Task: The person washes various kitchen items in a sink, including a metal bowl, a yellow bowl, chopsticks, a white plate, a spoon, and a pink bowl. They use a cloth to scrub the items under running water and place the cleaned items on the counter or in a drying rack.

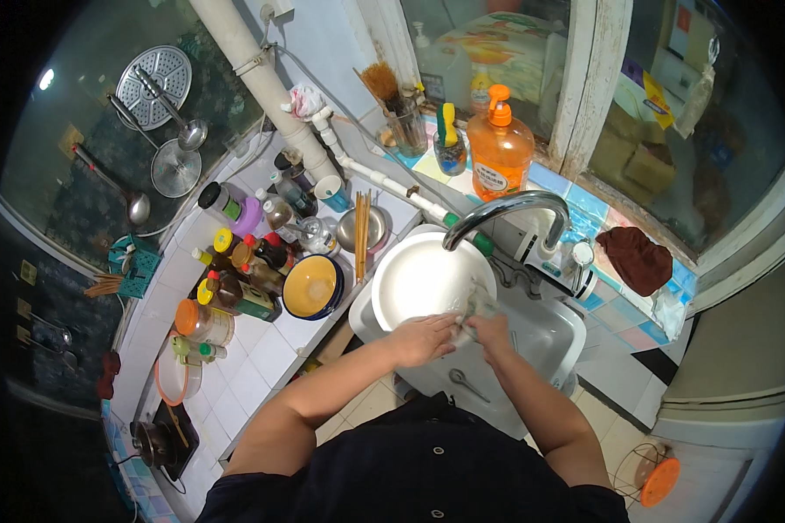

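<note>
Both gripping one small, glossy, perhaps transparent glass [475,305]: left hand [423,338] beside it, right hand [490,331] just beneath.

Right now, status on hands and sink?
Left hand steadies white basin. Right hand grips scrub cloth at its rim. Faucet overhead; spoon in sink.

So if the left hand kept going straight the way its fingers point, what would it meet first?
Most likely the right hand: the left hand points right, its fingers at the crumpled cloth both hands grip beside the white bowl. Depth is unclear.
</note>
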A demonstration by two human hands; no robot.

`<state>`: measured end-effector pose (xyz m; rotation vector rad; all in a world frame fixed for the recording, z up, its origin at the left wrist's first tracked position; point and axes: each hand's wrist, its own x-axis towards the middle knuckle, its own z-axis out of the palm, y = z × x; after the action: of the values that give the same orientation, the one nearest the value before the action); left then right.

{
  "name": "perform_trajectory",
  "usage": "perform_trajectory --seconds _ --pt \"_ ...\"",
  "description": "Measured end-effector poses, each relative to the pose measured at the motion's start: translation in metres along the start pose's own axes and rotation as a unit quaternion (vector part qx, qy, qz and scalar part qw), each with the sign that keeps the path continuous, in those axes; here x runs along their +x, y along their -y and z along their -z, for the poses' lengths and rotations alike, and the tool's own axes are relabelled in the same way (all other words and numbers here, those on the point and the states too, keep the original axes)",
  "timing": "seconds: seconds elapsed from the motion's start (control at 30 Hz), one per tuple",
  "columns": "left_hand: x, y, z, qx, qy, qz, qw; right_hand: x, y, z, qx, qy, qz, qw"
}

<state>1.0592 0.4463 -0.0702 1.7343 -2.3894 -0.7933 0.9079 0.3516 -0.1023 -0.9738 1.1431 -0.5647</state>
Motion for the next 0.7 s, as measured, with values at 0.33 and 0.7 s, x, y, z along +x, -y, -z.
perform_trajectory --seconds 0.33,0.7 --pt "-0.017 0.018 0.033 0.373 0.038 0.091 0.922 0.024 0.013 0.028 -0.056 -0.016 -0.038 0.998" --pt "-0.030 -0.005 0.040 0.072 -0.032 -0.111 0.991 0.036 0.039 0.049 -0.034 0.120 -0.119 0.985"
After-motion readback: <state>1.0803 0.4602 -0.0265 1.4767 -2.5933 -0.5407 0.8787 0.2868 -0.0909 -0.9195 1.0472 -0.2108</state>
